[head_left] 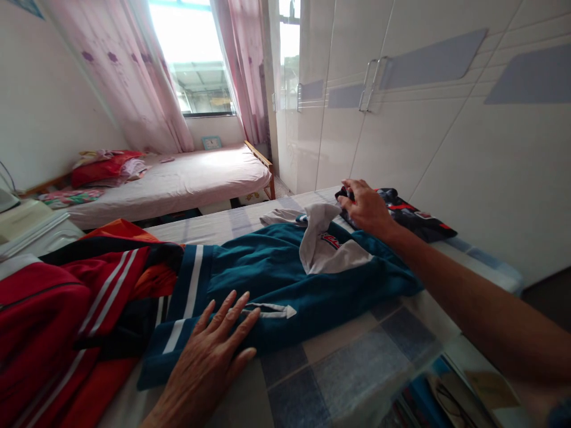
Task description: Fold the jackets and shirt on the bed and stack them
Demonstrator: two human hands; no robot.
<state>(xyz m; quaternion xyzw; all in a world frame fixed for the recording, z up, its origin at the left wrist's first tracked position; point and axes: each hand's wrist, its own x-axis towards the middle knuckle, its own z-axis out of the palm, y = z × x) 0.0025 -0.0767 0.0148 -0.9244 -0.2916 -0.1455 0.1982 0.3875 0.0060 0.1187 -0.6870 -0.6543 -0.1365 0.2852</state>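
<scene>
A teal garment with white stripes and a grey-white collar lies spread on the bed-like surface in front of me. My left hand rests flat on its near side, fingers spread, beside a white-edged pocket slit. Beyond the collar, my right hand hovers with fingers bent and a gap between thumb and index finger. Its thumb is close to the raised collar edge; whether they touch is hard to tell. Beneath and behind that hand sits a folded dark garment with red patches.
Red and orange clothes are heaped at the left. A checked cloth covers the surface, above a shelf of items at lower right. White wardrobes line the right; another bed stands under the window.
</scene>
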